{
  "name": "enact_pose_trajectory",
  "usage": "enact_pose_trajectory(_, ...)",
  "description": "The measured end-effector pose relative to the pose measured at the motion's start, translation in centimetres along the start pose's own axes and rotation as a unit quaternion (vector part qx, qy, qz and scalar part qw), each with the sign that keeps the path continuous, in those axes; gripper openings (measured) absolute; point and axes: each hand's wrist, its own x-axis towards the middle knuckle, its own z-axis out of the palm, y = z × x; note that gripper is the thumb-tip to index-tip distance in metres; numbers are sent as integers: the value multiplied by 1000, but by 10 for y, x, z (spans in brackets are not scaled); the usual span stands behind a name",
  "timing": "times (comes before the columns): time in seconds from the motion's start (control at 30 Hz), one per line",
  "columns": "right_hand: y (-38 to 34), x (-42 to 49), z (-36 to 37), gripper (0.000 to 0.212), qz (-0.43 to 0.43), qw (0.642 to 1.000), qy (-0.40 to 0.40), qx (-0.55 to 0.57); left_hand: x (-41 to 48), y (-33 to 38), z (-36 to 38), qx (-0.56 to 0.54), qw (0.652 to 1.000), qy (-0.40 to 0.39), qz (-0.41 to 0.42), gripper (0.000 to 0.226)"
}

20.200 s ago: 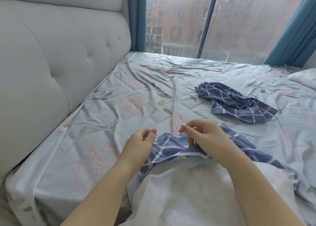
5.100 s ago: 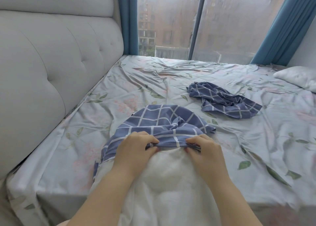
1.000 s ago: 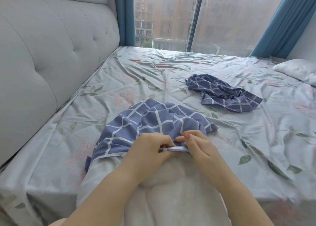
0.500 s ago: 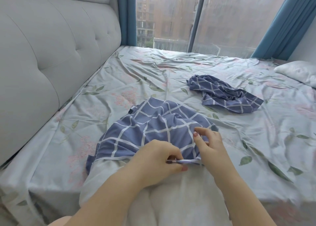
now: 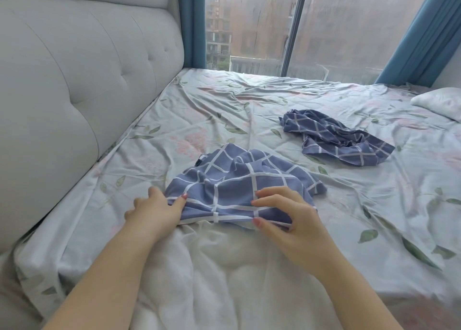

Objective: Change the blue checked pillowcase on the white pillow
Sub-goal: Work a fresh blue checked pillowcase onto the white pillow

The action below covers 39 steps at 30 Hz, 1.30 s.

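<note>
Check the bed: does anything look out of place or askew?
A spare pillowcase lies crumpled on the sheet, apart. The held pillowcase, gripped by the left hand and right hand, sits bunched over only the far end of the white pillow.

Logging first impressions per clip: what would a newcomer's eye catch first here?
The left hand and right hand hold the hem of a blue checked pillowcase covering the far end of a white pillow at the near edge of the bed. A crumpled matching case lies farther back, right.
</note>
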Motion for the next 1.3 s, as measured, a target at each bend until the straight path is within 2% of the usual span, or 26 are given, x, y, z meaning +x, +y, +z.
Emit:
enact_pose_trajectory(0.07,-1,0,4,24,-9,999,-25,-26,-4,1,-3,-74,996,-53,-24,77)
enact_pose_trajectory(0.13,-4,2,6,33,-12,998,-37,-43,-10,2,-5,-104,991,-75,-25,86)
enact_pose_trajectory(0.2,-6,2,5,43,-9,998,-31,-46,-13,2,-5,-122,991,-59,-1,91)
enact_pose_trajectory(0.27,-7,3,4,49,-13,998,-9,-59,-14,2,-6,-166,985,-23,51,86)
enact_pose_trajectory(0.37,-9,8,6,56,-39,995,21,-92,-22,5,-9,-284,946,-26,156,85)
enact_pose_trajectory(0.47,-16,18,19,57,-63,993,18,-102,-27,5,-14,-355,898,-114,234,96)
enact_pose_trajectory(0.57,-20,25,30,40,-77,989,64,-110,-25,-3,-20,-394,861,-188,260,100)
enact_pose_trajectory(0.63,-21,27,29,40,-67,990,110,-63,-25,-7,-23,-396,854,-204,269,96)
enact_pose_trajectory(0.7,-23,27,25,46,-65,988,136,-32,-27,-6,-24,-371,861,-189,294,93)
enact_pose_trajectory(0.77,-30,27,25,44,-97,987,128,-27,-31,-2,-23,-346,870,-157,315,91)
enact_pose_trajectory(0.87,-43,28,34,21,-159,978,130,-25,-34,6,-18,-349,866,-113,340,85)
enact_pose_trajectory(0.97,-47,28,41,10,-156,978,136,17,-34,11,-14,-356,866,-62,345,74)
enact_pose_trajectory(1.07,-47,23,43,6,-143,985,88,49,-31,11,-11,-320,879,-2,355,69)
enact_pose_trajectory(1.23,-53,11,46,11,-122,989,21,83,-30,12,-3,-317,864,41,390,54)
enact_pose_trajectory(1.3,-55,7,44,15,-97,988,-50,111,-32,13,-1,-323,867,61,375,47)
